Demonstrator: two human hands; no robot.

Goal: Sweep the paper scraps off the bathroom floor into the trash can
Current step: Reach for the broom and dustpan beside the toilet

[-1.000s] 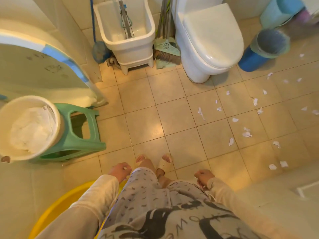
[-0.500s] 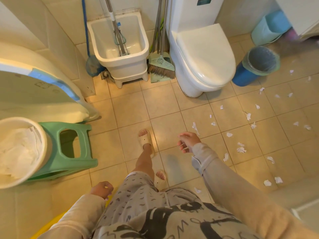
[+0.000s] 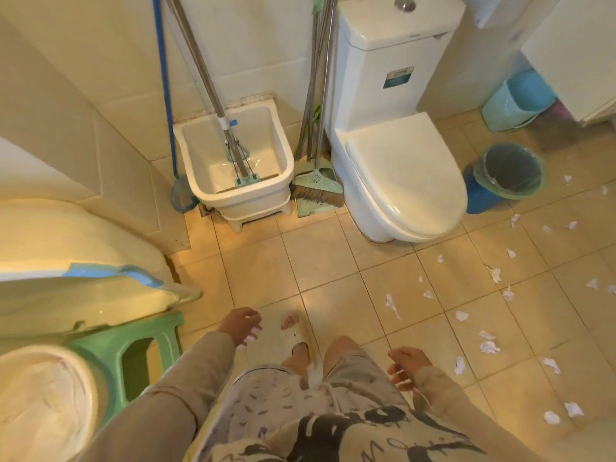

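Note:
Several white paper scraps [image 3: 489, 346] lie scattered over the beige floor tiles on the right. A blue trash can [image 3: 480, 195] lined with a green bag stands beside the toilet. A green broom [image 3: 318, 186] and its dustpan [image 3: 308, 208] lean in the gap between the mop sink and the toilet. My left hand [image 3: 239, 325] hangs open and empty near my left foot. My right hand [image 3: 407, 365] is open and empty by my right thigh. Both hands are far from the broom.
A white toilet [image 3: 403, 171] with its lid down sits at the back. A mop stands in the white mop sink [image 3: 238, 168]. A green stool [image 3: 133, 348] and a white basin [image 3: 43, 401] are at the left, a light blue bin [image 3: 515, 101] at the far right.
I have stepped forward toward the broom corner. My right hand has dropped back to my side and my left hand has swung forward. The view tilted up.

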